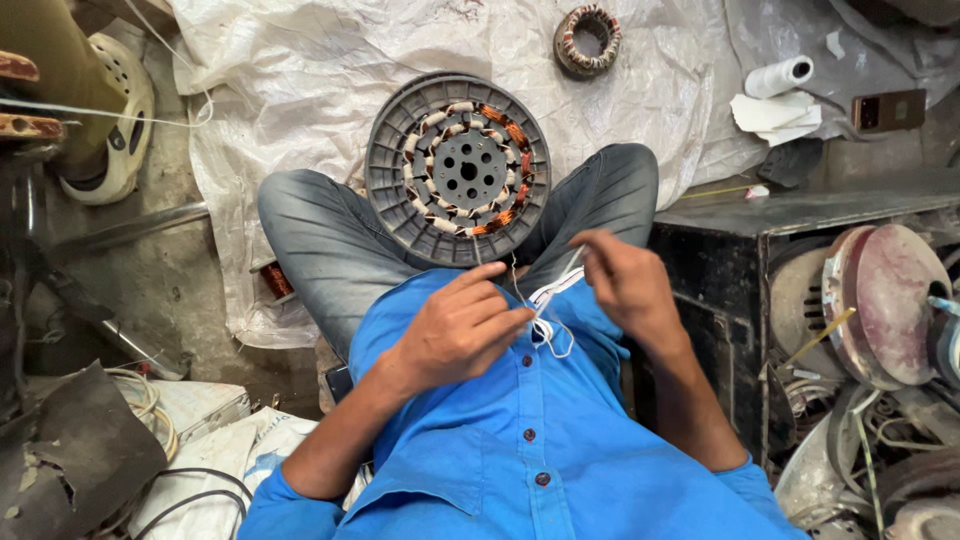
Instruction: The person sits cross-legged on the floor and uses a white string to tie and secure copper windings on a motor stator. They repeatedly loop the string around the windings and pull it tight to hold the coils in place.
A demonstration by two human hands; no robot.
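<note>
Against the lap rests a wound stator disc [457,170], steadied while the left hand [462,330] and right hand [625,280] pinch its white lead wires [548,300] taut between them.

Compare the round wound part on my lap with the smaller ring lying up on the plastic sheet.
The lap stator is far larger, set in a grey ribbed disc with a holed hub; the small ring is bare, open-centred. The stator rests on my knees; the ring lies on the white sheet. Both carry copper-coloured windings.
</note>
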